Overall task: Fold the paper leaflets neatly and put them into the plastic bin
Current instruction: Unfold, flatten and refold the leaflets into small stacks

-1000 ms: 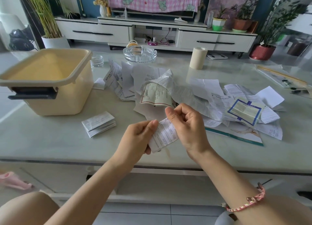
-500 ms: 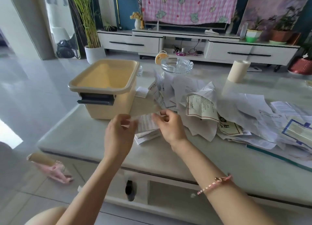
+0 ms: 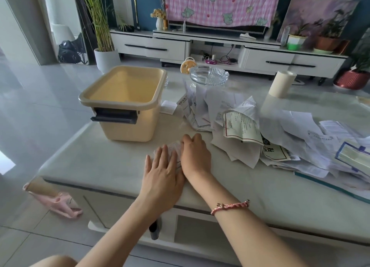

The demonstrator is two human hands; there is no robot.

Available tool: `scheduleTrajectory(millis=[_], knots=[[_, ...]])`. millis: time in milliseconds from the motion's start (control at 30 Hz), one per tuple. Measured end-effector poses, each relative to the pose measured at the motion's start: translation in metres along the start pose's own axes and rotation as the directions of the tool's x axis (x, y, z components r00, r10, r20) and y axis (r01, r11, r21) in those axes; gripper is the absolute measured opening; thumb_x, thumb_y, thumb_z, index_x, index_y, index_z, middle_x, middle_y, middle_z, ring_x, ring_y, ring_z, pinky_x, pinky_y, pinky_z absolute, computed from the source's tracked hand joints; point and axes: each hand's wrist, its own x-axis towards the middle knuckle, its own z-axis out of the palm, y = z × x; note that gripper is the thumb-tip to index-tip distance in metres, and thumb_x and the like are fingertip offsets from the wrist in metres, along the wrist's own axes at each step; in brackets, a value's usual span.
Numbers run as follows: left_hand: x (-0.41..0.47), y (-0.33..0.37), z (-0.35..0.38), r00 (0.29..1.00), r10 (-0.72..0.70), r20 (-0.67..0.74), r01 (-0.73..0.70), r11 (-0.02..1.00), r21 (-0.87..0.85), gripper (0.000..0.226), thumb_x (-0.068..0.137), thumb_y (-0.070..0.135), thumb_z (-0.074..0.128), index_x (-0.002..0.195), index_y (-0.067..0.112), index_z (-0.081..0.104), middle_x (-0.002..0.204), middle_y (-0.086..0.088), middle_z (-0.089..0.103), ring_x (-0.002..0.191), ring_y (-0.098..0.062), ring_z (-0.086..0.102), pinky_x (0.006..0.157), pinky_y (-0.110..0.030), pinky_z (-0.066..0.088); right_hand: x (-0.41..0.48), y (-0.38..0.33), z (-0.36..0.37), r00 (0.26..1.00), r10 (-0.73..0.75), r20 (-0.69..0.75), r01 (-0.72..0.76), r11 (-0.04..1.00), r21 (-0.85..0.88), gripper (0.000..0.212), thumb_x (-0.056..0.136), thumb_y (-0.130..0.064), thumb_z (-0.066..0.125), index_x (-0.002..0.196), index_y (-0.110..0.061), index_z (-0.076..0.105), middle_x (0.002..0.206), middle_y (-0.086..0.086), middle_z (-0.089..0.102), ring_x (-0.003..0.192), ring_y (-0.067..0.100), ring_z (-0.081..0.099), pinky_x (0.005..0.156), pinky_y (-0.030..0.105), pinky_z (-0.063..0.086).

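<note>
A small stack of folded leaflets [image 3: 174, 148] lies on the pale table [image 3: 112, 166] in front of the cream plastic bin [image 3: 128, 98]. My left hand [image 3: 162, 172] lies flat on the stack with straight fingers, covering most of it. Beside it, my right hand [image 3: 195, 156] presses down on the stack's right side with its fingers bent over the paper. A large heap of unfolded leaflets [image 3: 250, 126] spreads across the table to the right. The bin stands open; its inside looks bare from here.
A glass ashtray [image 3: 209, 75] and a small fan [image 3: 186, 66] stand behind the heap, a roll of tape [image 3: 282, 84] further right. A single folded slip [image 3: 168, 107] lies by the bin. A pink slipper [image 3: 54, 198] sits on the floor left of the table.
Both hands carried the leaflet left and down from mid-air onto the folded stack near the bin. They now press it flat. The view has swung left.
</note>
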Motion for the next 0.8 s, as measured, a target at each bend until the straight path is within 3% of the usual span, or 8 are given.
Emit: scheduleTrajectory(millis=[133, 267, 400, 467, 533, 633, 733, 800], knots=[[-0.004, -0.001, 0.001, 0.998, -0.011, -0.059, 0.012, 1.000, 0.025, 0.091, 0.070, 0.052, -0.011, 0.150, 0.015, 0.012, 0.158, -0.010, 0.004, 0.145, -0.024, -0.006, 0.113, -0.048, -0.008, -0.012, 0.003, -0.010, 0.984, -0.133, -0.120, 0.144, 0.986, 0.080, 0.025, 0.090, -0.004, 0.048, 0.113, -0.008, 0.055, 0.116, 0.012, 0.050, 0.106, 0.030, 0.052, 0.079, 0.034, 0.044], [-0.006, 0.010, -0.009, 0.952, 0.082, -0.296, -0.084, 0.996, 0.005, 0.066, 0.089, 0.048, 0.024, 0.136, 0.005, 0.046, 0.144, -0.020, 0.040, 0.137, -0.035, 0.029, 0.111, -0.057, 0.010, -0.042, 0.039, -0.054, 0.851, -0.329, -0.410, 0.436, 0.877, 0.201, 0.017, 0.088, -0.012, 0.048, 0.094, -0.007, 0.063, 0.094, 0.006, 0.056, 0.084, 0.017, 0.055, 0.072, 0.022, 0.044], [-0.008, 0.035, -0.027, 0.887, 0.108, -0.448, -0.198, 0.967, -0.158, 0.067, 0.091, 0.051, 0.023, 0.138, 0.008, 0.043, 0.152, -0.014, 0.026, 0.143, -0.022, 0.009, 0.115, -0.044, 0.000, -0.038, 0.110, -0.096, 0.868, -0.167, -0.468, 0.288, 0.936, 0.200, 0.028, 0.087, -0.020, 0.044, 0.096, -0.003, 0.064, 0.096, 0.009, 0.055, 0.083, 0.026, 0.059, 0.076, 0.034, 0.049], [-0.007, 0.052, -0.031, 0.874, 0.122, -0.470, -0.260, 0.935, -0.242, 0.065, 0.091, 0.051, 0.024, 0.134, 0.009, 0.048, 0.152, -0.011, 0.028, 0.143, -0.018, 0.009, 0.115, -0.040, 0.004, -0.030, 0.142, -0.106, 0.911, -0.012, -0.411, 0.114, 0.968, 0.225, 0.033, 0.085, -0.023, 0.045, 0.099, -0.002, 0.065, 0.097, 0.011, 0.056, 0.089, 0.034, 0.059, 0.082, 0.040, 0.048], [-0.005, 0.066, -0.031, 0.883, 0.138, -0.450, -0.301, 0.900, -0.315, 0.065, 0.089, 0.052, 0.023, 0.131, 0.012, 0.052, 0.151, -0.008, 0.031, 0.144, -0.017, 0.012, 0.113, -0.032, 0.007, -0.031, 0.160, -0.108, 0.935, 0.008, -0.356, 0.081, 0.969, 0.234, 0.036, 0.083, -0.028, 0.044, 0.097, -0.004, 0.067, 0.097, 0.007, 0.056, 0.096, 0.032, 0.057, 0.088, 0.028, 0.041], [0.003, 0.086, -0.029, 0.896, 0.165, -0.413, -0.333, 0.864, -0.377, 0.066, 0.086, 0.054, 0.022, 0.127, 0.013, 0.055, 0.147, -0.007, 0.039, 0.142, -0.019, 0.022, 0.110, -0.024, 0.012, -0.041, 0.158, -0.103, 0.942, -0.132, -0.308, 0.194, 0.964, 0.180, 0.040, 0.084, -0.037, 0.043, 0.094, -0.009, 0.070, 0.111, 0.009, 0.057, 0.107, 0.027, 0.052, 0.093, 0.015, 0.029], [0.009, 0.101, -0.027, 0.908, 0.157, -0.388, -0.332, 0.835, -0.438, 0.048, 0.092, 0.044, 0.036, 0.125, 0.015, 0.056, 0.143, -0.004, 0.043, 0.139, -0.017, 0.027, 0.106, -0.020, 0.016, -0.039, 0.145, -0.090, 0.916, -0.362, -0.175, 0.350, 0.932, -0.092, 0.044, 0.091, -0.044, 0.037, 0.109, -0.018, 0.067, 0.143, 0.015, 0.042, 0.133, 0.025, 0.031, 0.108, 0.032, 0.017], [0.011, 0.108, -0.026, 0.902, 0.156, -0.403, -0.344, 0.824, -0.450, 0.036, 0.096, 0.032, 0.044, 0.126, 0.016, 0.056, 0.143, -0.002, 0.043, 0.138, -0.016, 0.028, 0.105, -0.018, 0.016, -0.035, 0.142, -0.086, 0.920, -0.382, -0.086, 0.363, 0.914, -0.179, 0.059, 0.091, -0.051, 0.022, 0.126, -0.018, 0.056, 0.153, 0.011, 0.026, 0.143, 0.024, 0.014, 0.113, 0.037, 0.005]])
